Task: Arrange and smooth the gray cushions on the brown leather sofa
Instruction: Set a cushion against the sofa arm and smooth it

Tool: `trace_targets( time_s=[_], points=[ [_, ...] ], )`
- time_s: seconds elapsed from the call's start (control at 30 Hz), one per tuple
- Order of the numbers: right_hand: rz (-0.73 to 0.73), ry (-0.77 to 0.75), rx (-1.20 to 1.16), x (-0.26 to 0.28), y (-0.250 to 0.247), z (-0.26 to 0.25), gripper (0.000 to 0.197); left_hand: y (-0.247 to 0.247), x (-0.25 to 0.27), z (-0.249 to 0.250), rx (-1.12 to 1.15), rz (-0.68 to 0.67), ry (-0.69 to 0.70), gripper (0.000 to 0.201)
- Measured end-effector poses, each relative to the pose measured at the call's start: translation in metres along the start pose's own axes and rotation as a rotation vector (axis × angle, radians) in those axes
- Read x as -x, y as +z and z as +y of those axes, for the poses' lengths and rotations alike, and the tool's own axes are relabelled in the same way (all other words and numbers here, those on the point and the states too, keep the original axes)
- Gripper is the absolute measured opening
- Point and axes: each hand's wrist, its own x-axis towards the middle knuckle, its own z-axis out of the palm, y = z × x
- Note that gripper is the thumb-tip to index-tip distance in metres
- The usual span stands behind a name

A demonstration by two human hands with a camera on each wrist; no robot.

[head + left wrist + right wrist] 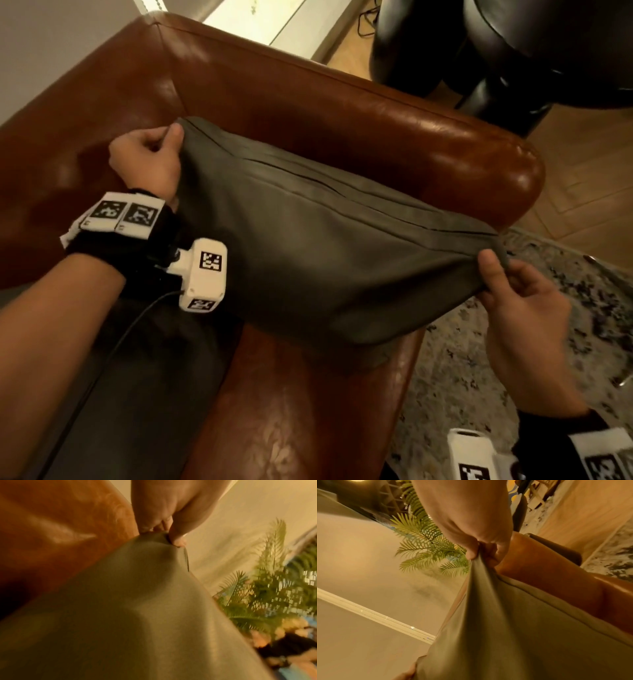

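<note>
Left hand (147, 161) pinches the far-left corner of the gray cushion (308, 246), thumb & fingers curled tight on the fabric; left wrist view shows the corner bunched between the fingertips (177, 539). Second gray cushion (130, 377) lies on the seat under the left forearm. Held cushion sits across the end of the brown leather sofa (308, 102), in front of the backrest & armrest w/ its lower edge over the seat. Seam lines run along its top. Right hand (520, 305) pinches the right corner, fabric pulled into folds btwn thumb & fingers. Patterned rug (479, 377) lies on the wood floor (582, 164) at right. Green plant (426, 545) stands behind, by the wall.
</note>
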Motion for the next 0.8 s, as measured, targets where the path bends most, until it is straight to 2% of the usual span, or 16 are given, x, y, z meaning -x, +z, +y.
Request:
trace_targets(
  time_s=[0.07,0.17,0.3,0.4,0.47,0.53,0.6,0.63,0.7,0.73,0.8],
  points=[
    [-0.009,-0.027,-0.008,0.003,-0.001,0.003,0.02,0.003,-0.002,0.0,0.026,-0.007,0.003,0.039],
    [-0.009,0.024,-0.002,0.006,0.004,0.015,0.028,0.006,0.002,-0.005,-0.169,-0.037,0.03,0.037],
    [-0.008,0.076,-0.171,0.004,0.011,0.022,0.027,-0.002,0.01,-0.01,-0.211,-0.077,0.098,0.042],
    [0.044,0.007,-0.203,0.007,0.01,0.02,0.02,-0.01,0.014,-0.011,-0.255,-0.073,0.163,0.036],
    [0.091,-0.052,-0.197,0.005,0.013,0.014,0.018,-0.011,0.01,-0.01,-0.168,-0.084,0.158,0.032],
    [0.144,-0.118,-0.171,0.0,0.014,0.015,0.033,-0.008,0.007,-0.013,-0.055,-0.122,0.119,0.034],
    [0.194,-0.188,-0.04,0.005,0.015,0.02,0.046,-0.006,0.018,-0.021,-0.064,-0.163,0.099,0.042],
    [0.221,-0.273,0.128,0.015,0.014,0.024,0.048,-0.005,0.032,-0.026,-0.089,-0.199,0.09,0.05],
    [0.187,-0.599,0.593,0.048,0.016,0.039,0.058,-0.009,0.077,-0.035,-0.147,-0.285,0.151,0.069],
    [0.059,-0.795,0.794,0.068,0.018,0.05,0.065,-0.013,0.104,-0.04,-0.202,-0.301,0.252,0.075],
    [-0.32,-1.125,1.144,0.094,0.024,0.083,0.08,-0.019,0.15,-0.062,-0.356,-0.376,0.482,0.08]
  ],
)
